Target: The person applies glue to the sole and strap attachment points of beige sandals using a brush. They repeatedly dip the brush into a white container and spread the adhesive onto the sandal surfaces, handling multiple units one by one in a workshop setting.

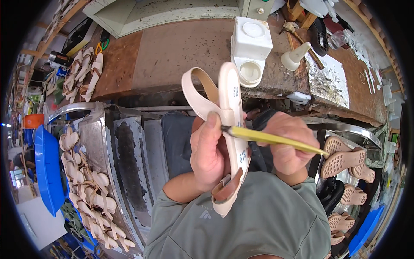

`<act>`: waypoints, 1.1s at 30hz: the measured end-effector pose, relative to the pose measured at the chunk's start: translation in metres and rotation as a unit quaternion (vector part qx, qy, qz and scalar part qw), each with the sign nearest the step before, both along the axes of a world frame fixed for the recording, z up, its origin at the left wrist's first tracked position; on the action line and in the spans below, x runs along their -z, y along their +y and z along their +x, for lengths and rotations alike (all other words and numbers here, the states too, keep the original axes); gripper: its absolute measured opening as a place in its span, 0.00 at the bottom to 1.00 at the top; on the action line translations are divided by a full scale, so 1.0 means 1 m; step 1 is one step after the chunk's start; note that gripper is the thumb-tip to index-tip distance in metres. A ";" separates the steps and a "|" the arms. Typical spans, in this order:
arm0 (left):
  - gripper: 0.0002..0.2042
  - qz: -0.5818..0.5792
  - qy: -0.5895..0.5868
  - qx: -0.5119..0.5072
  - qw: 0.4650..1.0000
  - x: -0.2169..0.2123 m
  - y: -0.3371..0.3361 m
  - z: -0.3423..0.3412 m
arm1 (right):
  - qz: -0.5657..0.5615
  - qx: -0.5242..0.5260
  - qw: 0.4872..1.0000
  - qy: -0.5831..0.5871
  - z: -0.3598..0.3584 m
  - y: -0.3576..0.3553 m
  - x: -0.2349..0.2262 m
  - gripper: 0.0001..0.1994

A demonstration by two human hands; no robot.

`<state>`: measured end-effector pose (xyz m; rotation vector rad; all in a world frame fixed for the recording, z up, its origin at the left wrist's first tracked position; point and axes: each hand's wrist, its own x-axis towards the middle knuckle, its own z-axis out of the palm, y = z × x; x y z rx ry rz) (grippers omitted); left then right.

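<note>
My left hand (207,153) is closed around the middle of a beige sandal (230,103), held upright in front of my chest. A looped strap stands out at its upper left, and a brown-lined strap shows at its lower end. Its pale underside bears small dark print. My right hand (291,144) grips a brush (263,136) with a flat yellow handle. The brush's dark tip lies against the sandal's edge by my left thumb.
On the workbench (172,56) ahead stand a white plastic container (252,41) and a cone-shaped white bottle (296,57). Many strapped sandals (92,194) lie on the left rack. Tan soles (343,162) sit at right. A blue tray (47,170) is far left.
</note>
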<state>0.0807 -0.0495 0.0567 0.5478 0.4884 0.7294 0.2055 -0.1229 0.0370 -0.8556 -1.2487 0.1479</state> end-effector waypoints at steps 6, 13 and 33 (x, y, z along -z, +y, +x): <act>0.24 0.042 -0.007 -0.008 0.999 0.005 0.001 0.002 | -0.002 0.020 0.998 -0.054 -0.005 -0.013 0.009 0.10; 0.24 0.090 -0.021 -0.014 0.996 0.008 0.002 0.004 | -0.001 0.025 0.999 -0.034 -0.009 -0.024 0.017 0.09; 0.24 0.124 0.033 -0.011 0.992 -0.002 0.003 0.003 | 0.036 -0.039 0.998 -0.042 -0.002 -0.035 0.015 0.10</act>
